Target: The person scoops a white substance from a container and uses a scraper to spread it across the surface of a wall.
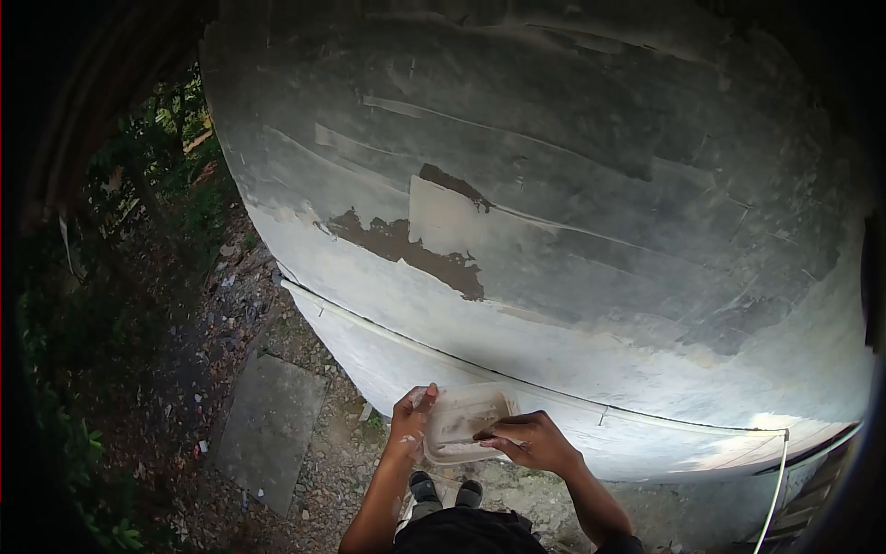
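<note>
A translucent plastic tub point(452, 399) with pale, paste-like residue inside sits in front of my body, tilted so its inside faces me. My left hand point(413, 427) is closed on its left rim, with whitish smears on the skin. My right hand point(535, 443) reaches over the tub's right side, its fingers pressed together. Something thin and dark may be at those fingertips, but it is too small to make out. Beyond both hands rises a wall point(591, 268) with grey and white coating and a bare brownish patch point(406, 247).
A thin white pipe point(517, 378) runs along the wall and turns down at the right. My feet point(425, 487) are below the tub. A concrete slab point(272, 425) lies on stony ground at the left, with green plants point(138, 175) beyond it.
</note>
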A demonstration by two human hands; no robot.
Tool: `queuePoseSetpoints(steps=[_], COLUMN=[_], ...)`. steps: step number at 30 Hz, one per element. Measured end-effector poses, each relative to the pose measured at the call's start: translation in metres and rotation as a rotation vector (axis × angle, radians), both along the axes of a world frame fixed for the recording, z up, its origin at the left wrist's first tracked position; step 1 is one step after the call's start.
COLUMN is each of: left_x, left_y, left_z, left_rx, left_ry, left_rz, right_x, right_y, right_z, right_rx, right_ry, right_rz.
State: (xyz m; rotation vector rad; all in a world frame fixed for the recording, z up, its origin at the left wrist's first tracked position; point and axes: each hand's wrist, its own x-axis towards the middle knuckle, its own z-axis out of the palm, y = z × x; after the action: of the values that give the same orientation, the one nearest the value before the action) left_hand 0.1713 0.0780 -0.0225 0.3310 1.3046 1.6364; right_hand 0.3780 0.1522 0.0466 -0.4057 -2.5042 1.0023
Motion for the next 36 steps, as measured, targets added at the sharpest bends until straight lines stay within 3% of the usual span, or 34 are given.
queuePoseSetpoints(steps=[6,9,10,12,14,16,17,20,27,31,33,34,36], left_x=[0.011,0.015,0.018,0.027,0.032,0.035,0.036,0.043,0.037,0.024,0.015,0.010,-0.004], left_y=[-0.001,-0.001,0.000,0.001,0.000,-0.002,-0.003,-0.008,-0.010,-0.009,-0.010,-0.011,-0.014], left_z=[-0.006,-0.011,-0.011,-0.010,-0.016,-0.025,-0.028,-0.020,-0.010,0.004,0.009,0.010,0.002], left_rx=[-0.006,0.060,0.099,0.128,0.161,0.168,0.173,0.160,0.235,0.223,0.237,0.263,0.275], left_ry=[0.003,-0.011,-0.033,-0.036,-0.040,-0.057,-0.055,-0.052,-0.125,-0.129,-0.140,-0.155,-0.133], left_rz=[0.058,0.130,0.199,0.273,0.356,0.426,0.432,0.495,0.584,0.566,0.556,0.563,0.548], right_x=[0.004,0.004,0.001,-0.003,-0.005,-0.016,-0.020,-0.031,-0.045,-0.053,-0.060,-0.065,-0.077], right_y=[0.001,-0.002,-0.003,-0.005,-0.008,-0.011,-0.011,-0.009,-0.012,-0.010,-0.007,-0.005,0.001], right_z=[0.005,0.005,0.001,-0.021,-0.031,-0.033,-0.033,-0.036,-0.059,-0.044,-0.041,-0.035,-0.025], right_rx=[0.091,-0.137,-0.133,-0.185,-0.245,-0.620,-0.620,-1.155,-1.362,-1.298,-1.021,-1.015,-0.517], right_ry=[-0.063,0.262,0.267,0.409,0.411,0.693,0.694,1.110,1.207,1.286,1.429,1.442,1.369], right_rz=[0.024,-0.207,-0.209,-0.512,-0.563,-0.729,-0.721,-0.713,-0.631,-0.753,-0.830,-0.852,-1.177])
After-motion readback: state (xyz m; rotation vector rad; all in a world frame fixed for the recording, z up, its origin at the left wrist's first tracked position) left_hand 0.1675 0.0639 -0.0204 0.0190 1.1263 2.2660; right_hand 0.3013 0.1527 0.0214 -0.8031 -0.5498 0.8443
